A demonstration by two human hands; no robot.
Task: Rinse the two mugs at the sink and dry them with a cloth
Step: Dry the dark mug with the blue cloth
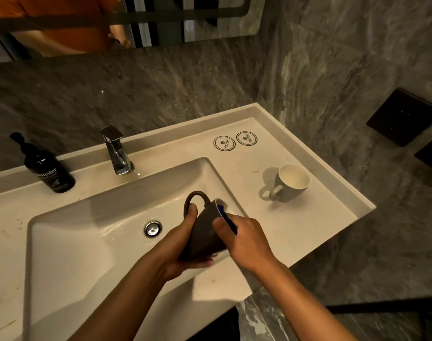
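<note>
L hand (183,244) grips dark mug (205,232) over sink (87,232); R hand (244,238) grips its rim.

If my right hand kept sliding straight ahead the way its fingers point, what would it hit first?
Your right hand points up-left into the dark mug that your left hand holds, and already touches its rim, so it would meet the mug itself first.

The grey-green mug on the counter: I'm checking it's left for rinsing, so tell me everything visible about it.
The grey-green ceramic-looking mug with a white inside stands upright on the pale stone-like counter, right of the sink basin. Its loop handle points toward the basin. It looks empty. Neither hand touches it; it stands alone, apart from the two round coasters behind.
</note>
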